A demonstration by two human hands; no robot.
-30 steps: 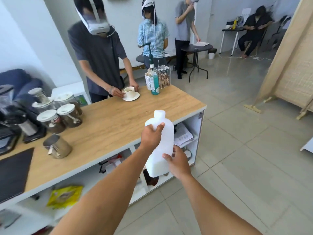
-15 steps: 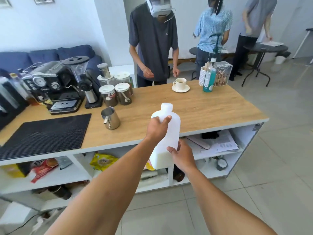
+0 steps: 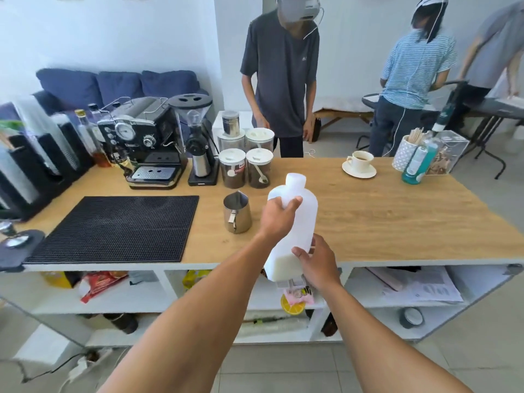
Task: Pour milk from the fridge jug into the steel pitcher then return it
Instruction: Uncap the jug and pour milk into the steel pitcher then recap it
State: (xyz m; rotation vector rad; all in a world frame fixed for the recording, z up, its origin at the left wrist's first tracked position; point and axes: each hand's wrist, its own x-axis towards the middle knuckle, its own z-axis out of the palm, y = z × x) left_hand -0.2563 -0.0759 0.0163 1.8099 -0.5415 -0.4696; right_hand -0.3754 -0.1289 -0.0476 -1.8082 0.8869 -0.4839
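Observation:
I hold a white plastic milk jug (image 3: pixel 302 219) upright in front of me, over the near edge of the wooden counter (image 3: pixel 397 219). Its cap is on and a little milk shows at its bottom. My left hand (image 3: pixel 276 218) grips the jug's upper shoulder. My right hand (image 3: pixel 316 262) holds its lower side near the base. The steel pitcher (image 3: pixel 236 212) stands upright on the counter just left of the jug, apart from my hands, its inside hidden.
A black rubber mat (image 3: pixel 113 228) lies at the left. Behind it stand an espresso machine (image 3: pixel 144 146), a grinder (image 3: pixel 198 143) and several lidded jars (image 3: pixel 245 168). A cup on a saucer (image 3: pixel 359 164) sits far right. A person (image 3: pixel 283 78) stands across the counter.
My view has swung left and come closer to the counter. The jug, still held in both hands, now sits next to the steel pitcher.

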